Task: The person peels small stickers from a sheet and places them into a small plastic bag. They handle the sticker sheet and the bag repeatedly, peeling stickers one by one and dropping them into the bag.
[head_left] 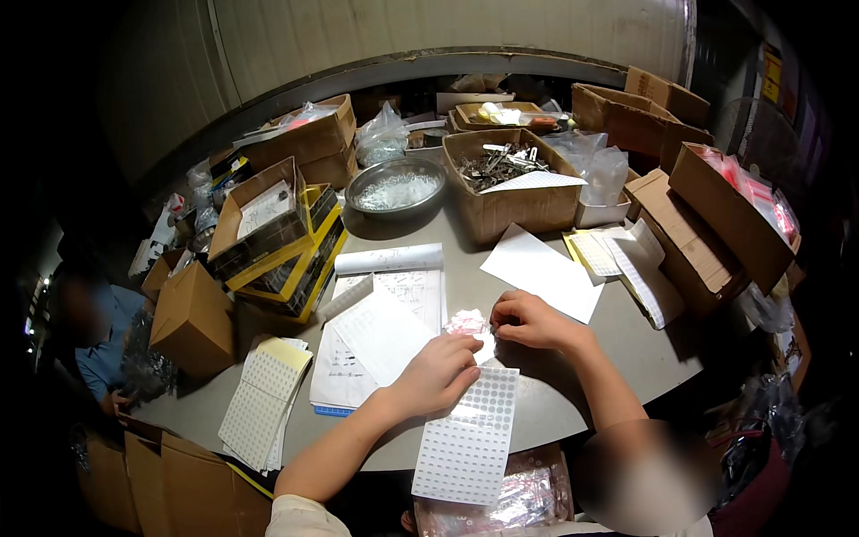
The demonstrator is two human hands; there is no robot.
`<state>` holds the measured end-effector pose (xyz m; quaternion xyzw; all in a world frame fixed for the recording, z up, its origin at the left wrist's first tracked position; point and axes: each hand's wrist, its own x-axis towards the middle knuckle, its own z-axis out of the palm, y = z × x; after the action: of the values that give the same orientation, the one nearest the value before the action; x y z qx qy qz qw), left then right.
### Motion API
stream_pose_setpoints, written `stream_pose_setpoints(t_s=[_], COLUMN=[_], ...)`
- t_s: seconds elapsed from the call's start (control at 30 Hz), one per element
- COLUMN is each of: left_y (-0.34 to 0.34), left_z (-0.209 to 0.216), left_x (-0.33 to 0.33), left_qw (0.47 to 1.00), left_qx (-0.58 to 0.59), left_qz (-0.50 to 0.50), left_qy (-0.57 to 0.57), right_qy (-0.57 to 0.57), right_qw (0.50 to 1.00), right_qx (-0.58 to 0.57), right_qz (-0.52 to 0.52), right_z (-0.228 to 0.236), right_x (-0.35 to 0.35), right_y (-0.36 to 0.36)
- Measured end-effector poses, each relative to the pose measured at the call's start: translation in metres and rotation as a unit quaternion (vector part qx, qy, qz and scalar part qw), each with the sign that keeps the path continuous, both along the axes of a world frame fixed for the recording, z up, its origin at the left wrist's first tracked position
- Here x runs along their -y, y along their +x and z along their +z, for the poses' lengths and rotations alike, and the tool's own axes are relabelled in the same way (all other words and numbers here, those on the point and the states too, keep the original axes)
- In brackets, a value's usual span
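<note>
While our left hand [436, 373] lies curled over the top edge of a sticker sheet [467, 434] at lower centre, fingers bent loosely and pressing on the paper, our right hand [533, 320] pinches a small clear bag [469, 323] just above that sheet, at the centre of the frame. We cannot tell what the bag holds; it shows a pinkish tint. The sheet is covered in rows of small round dots and hangs over the near edge of the grey table [555, 407].

Left of our hands we see an open notepad [389, 309] with loose paper on it, and further left a stack of dotted sheets [262, 401]. A blank white sheet [541, 271] lies above our right hand.

Upper centre, a metal bowl [395, 188] holds pale, glittering small pieces. Beside it to the right, an open box [511, 185] is filled with dark metal parts, a dotted sheet resting on its corner. Behind it a shallow tray [501, 115] holds yellowish items. At the upper left, yellow-edged boxes [284, 237] are stacked, the top one holding paper. At the right edge, a long carton [734, 215] holds pink-and-clear packets. Below the table's near edge, a clear bag [510, 501] holds more small packets.

At far left, another person [98, 345] in blue sits low beside a closed brown box [191, 318].
</note>
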<state>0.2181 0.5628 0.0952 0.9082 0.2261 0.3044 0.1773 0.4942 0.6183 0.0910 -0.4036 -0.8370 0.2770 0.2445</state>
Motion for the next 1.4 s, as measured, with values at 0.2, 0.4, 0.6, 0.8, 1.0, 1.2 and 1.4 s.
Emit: stream_pose_setpoints(t_s=[0.2,0.4,0.6,0.8,1.0,1.2,1.4], left_y=[-0.001,0.0,0.0,0.0,0.001,0.001,0.0], left_z=[-0.001,0.0,-0.001,-0.001,0.0,0.0,-0.001], left_x=[0.002,0.002,0.001,0.001,0.001,0.001,0.0], left_qw=[1.0,1.0,1.0,1.0,1.0,0.999,1.0], left_qx=[0.004,0.007,0.005,-0.001,-0.001,0.0,-0.005], left_qz=[0.004,0.002,0.003,0.003,-0.001,0.001,0.0], left_qy=[0.014,0.022,0.023,0.031,0.028,0.032,0.027], right_qy=[0.002,0.008,0.025,0.009,-0.007,-0.014,-0.009], right_qw=[1.0,1.0,0.999,1.0,1.0,0.998,0.998], right_qx=[-0.004,0.007,-0.018,-0.016,-0.015,0.048,0.066], right_qz=[0.017,0.02,0.025,0.022,0.024,0.034,0.017], right_z=[0.005,0.002,0.008,0.011,0.016,0.018,0.016], right_x=[0.003,0.0,0.004,0.007,0.01,0.007,0.008], right_y=[-0.003,-0.001,-0.005,-0.004,-0.004,-0.003,-0.004])
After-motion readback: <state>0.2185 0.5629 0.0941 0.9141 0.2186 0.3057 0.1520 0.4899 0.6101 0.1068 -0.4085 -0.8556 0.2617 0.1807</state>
